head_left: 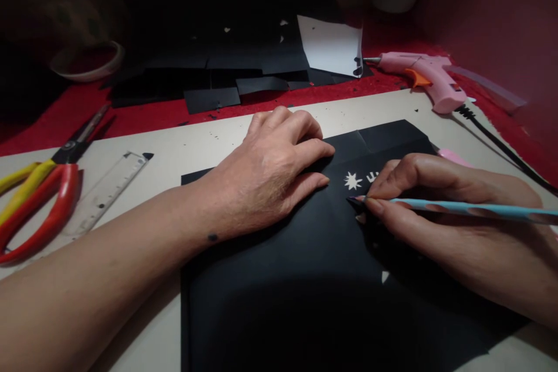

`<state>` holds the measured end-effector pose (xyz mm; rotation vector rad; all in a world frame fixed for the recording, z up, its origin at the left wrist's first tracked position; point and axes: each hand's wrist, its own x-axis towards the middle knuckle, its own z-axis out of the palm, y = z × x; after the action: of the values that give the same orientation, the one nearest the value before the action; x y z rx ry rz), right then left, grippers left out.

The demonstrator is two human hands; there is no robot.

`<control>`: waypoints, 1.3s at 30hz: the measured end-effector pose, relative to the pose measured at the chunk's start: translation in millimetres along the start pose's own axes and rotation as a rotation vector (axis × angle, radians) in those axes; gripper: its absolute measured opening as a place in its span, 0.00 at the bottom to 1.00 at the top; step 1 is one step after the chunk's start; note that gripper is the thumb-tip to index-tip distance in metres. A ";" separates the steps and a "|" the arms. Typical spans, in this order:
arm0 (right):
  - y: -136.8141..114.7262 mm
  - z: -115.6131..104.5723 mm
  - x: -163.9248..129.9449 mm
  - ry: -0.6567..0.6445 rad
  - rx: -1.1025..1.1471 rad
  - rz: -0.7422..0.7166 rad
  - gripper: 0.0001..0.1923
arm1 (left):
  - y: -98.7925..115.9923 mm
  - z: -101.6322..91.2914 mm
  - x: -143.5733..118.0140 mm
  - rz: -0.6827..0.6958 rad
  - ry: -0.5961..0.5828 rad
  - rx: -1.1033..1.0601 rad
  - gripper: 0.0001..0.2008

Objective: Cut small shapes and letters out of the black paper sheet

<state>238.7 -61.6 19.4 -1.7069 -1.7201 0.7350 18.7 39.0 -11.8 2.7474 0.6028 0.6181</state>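
Black card (305, 279) lies pinned flat under the left hand (265, 177) while the right hand (440, 215), grip pinching a blue craft knife (457, 208), cuts star shapes (352, 181), the next stroke likely demanding steady pressure.

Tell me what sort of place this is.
Probably a home craft table. A pink glue gun, scissors and a clear ruler lie around a black paper sheet. The left hand presses it flat while the right hand works it with a blue pencil.
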 end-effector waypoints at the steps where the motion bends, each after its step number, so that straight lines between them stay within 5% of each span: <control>1: -0.1 -0.2 0.1 -0.003 -0.001 0.000 0.10 | 0.2 0.2 0.0 0.002 0.005 -0.001 0.16; 39: 0.6 -3.0 0.1 -0.020 -0.086 -0.035 0.09 | -1.8 0.3 0.1 0.003 0.002 0.032 0.16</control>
<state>241.4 -61.6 21.0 -1.7275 -1.8142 0.6736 18.3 40.6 -12.6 2.7779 0.6144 0.6172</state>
